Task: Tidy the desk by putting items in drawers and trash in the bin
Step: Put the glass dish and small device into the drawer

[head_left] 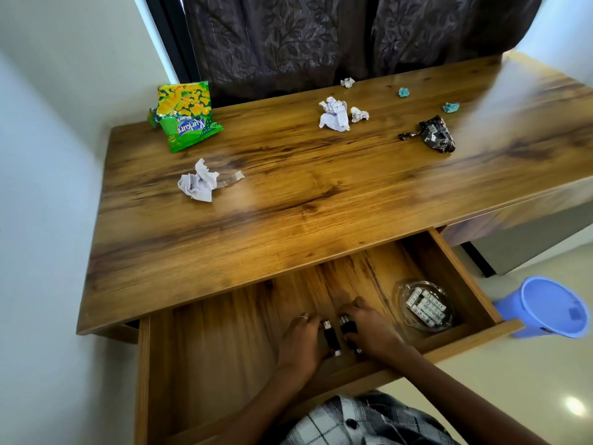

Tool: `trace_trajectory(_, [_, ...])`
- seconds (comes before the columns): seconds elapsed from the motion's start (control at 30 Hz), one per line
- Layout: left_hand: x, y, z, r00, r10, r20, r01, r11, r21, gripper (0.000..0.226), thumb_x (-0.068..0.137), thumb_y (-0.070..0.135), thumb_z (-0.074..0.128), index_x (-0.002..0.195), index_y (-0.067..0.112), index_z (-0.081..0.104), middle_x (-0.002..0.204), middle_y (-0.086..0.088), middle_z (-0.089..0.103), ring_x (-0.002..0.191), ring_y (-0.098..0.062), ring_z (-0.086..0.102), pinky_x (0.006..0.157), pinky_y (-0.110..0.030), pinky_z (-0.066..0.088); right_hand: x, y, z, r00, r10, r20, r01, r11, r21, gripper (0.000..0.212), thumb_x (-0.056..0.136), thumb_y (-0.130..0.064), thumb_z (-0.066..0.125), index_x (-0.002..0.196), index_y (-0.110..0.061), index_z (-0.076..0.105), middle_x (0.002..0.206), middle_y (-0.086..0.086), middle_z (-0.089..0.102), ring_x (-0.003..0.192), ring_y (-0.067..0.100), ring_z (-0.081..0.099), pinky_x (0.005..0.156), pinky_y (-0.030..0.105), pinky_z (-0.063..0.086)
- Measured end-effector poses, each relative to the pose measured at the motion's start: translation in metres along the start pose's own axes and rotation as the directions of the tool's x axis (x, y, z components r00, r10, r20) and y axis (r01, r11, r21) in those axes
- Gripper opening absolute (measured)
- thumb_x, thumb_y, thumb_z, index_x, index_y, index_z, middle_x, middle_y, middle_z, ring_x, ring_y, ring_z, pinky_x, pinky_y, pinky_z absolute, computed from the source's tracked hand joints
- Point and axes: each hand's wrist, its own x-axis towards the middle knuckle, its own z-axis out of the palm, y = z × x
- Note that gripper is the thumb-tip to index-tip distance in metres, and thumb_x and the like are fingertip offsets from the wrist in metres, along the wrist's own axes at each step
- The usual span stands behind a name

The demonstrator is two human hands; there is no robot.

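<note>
Low in the frame a drawer stands pulled out from under the desk. Both hands are inside it, near its front wall at lower centre. The left hand lies palm down with a ring on one finger, its fingertips curled against a small black item with a white end. The right hand, just beside it, has its fingers bent over another black item — whether either hand truly pinches or only touches, I cannot tell. The two black items lie side by side between the hands, on the drawer floor.

In the drawer's right corner sits a glass dish holding white batteries.

On the desk top the trash lies scattered: a green and yellow snack bag at upper left, a crumpled white paper below it with a clear wrapper touching its right side, a larger white paper wad at upper centre with a small one just beside it, another small white wad near the back edge, two teal scraps at upper right, and a black wrapper below them.

A blue bin stands on the floor at right — just past the drawer's corner. A dark curtain hangs behind the desk.
</note>
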Motion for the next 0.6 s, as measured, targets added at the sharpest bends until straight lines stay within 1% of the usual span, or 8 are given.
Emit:
trace_trajectory(0.13, [0.003, 0.015, 0.008, 0.999, 0.049, 0.019, -0.049, 0.999, 0.016, 0.057, 0.080, 0.029, 0.070, 0.132, 0.027, 0.047, 0.132, 0.004, 0.050, 0.124, -0.015, 0.043, 0.100, -0.029, 0.041, -0.003, 0.016, -0.012, 0.999, -0.018, 0.050, 0.025, 0.990, -0.140, 0.054, 0.086, -0.024, 0.062, 0.135, -0.025, 0.039, 0.136, 0.003, 0.040, 0.111, 0.023, 0.055, 0.090, 0.033, 0.050])
trace_trajectory(0.2, [0.006, 0.022, 0.012, 0.997, 0.064, 0.037, -0.066, 0.997, 0.043, 0.058, 0.081, 0.028, 0.069, 0.134, 0.026, 0.046, 0.134, 0.003, 0.049, 0.126, -0.016, 0.042, 0.101, -0.030, 0.040, -0.004, 0.021, -0.018, 0.997, -0.029, 0.070, 0.043, 0.976, -0.213, 0.054, 0.087, -0.028, 0.061, 0.136, -0.026, 0.038, 0.136, 0.002, 0.043, 0.116, 0.023, 0.052, 0.094, 0.035, 0.046])
trace_trajectory(0.27, [0.010, 0.031, 0.016, 0.995, 0.074, 0.059, -0.078, 0.995, 0.069, 0.060, 0.082, 0.027, 0.069, 0.137, 0.025, 0.043, 0.138, 0.001, 0.046, 0.129, -0.018, 0.040, 0.103, -0.031, 0.038, -0.004, 0.027, -0.023, 0.997, -0.050, 0.067, 0.069, 0.942, -0.328, 0.053, 0.087, -0.032, 0.060, 0.135, -0.026, 0.039, 0.136, 0.003, 0.044, 0.125, 0.024, 0.043, 0.103, 0.041, 0.038])
trace_trajectory(0.33, [0.013, 0.040, 0.018, 0.993, 0.077, 0.087, -0.083, 0.994, 0.072, 0.063, 0.083, 0.029, 0.068, 0.139, 0.023, 0.041, 0.142, -0.002, 0.043, 0.131, -0.021, 0.038, 0.106, -0.032, 0.035, -0.003, 0.034, -0.027, 0.996, -0.065, 0.059, 0.084, 0.896, -0.437, 0.053, 0.087, -0.037, 0.058, 0.135, -0.026, 0.040, 0.137, 0.002, 0.045, 0.132, 0.026, 0.033, 0.108, 0.046, 0.027])
trace_trajectory(0.4, [0.017, 0.047, 0.021, 0.992, 0.086, 0.094, -0.095, 0.992, 0.089, 0.060, 0.082, 0.032, 0.068, 0.136, 0.023, 0.044, 0.140, -0.001, 0.044, 0.129, -0.020, 0.039, 0.104, -0.032, 0.036, -0.004, 0.042, -0.031, 0.997, -0.061, 0.043, 0.074, 0.885, -0.460, 0.052, 0.086, -0.040, 0.059, 0.134, -0.028, 0.041, 0.137, 0.000, 0.046, 0.132, 0.026, 0.027, 0.106, 0.049, 0.023])
trace_trajectory(0.47, [0.021, 0.053, 0.024, 0.991, 0.087, 0.099, -0.096, 0.992, 0.085, 0.057, 0.080, 0.033, 0.068, 0.132, 0.024, 0.047, 0.137, 0.000, 0.046, 0.127, -0.020, 0.041, 0.102, -0.032, 0.037, -0.004, 0.048, -0.036, 0.998, -0.054, 0.026, 0.060, 0.893, -0.446, 0.051, 0.084, -0.043, 0.060, 0.131, -0.030, 0.044, 0.136, -0.002, 0.046, 0.130, 0.025, 0.026, 0.104, 0.049, 0.023])
trace_trajectory(0.6, [0.027, 0.063, 0.032, 0.991, 0.089, 0.104, -0.093, 0.995, 0.039, 0.056, 0.078, 0.034, 0.070, 0.130, 0.024, 0.049, 0.131, 0.001, 0.049, 0.124, -0.020, 0.043, 0.098, -0.033, 0.040, -0.005, 0.060, -0.046, 0.998, -0.057, 0.013, 0.057, 0.906, -0.420, 0.048, 0.082, -0.046, 0.061, 0.126, -0.031, 0.049, 0.135, -0.007, 0.047, 0.126, 0.023, 0.024, 0.099, 0.047, 0.023])
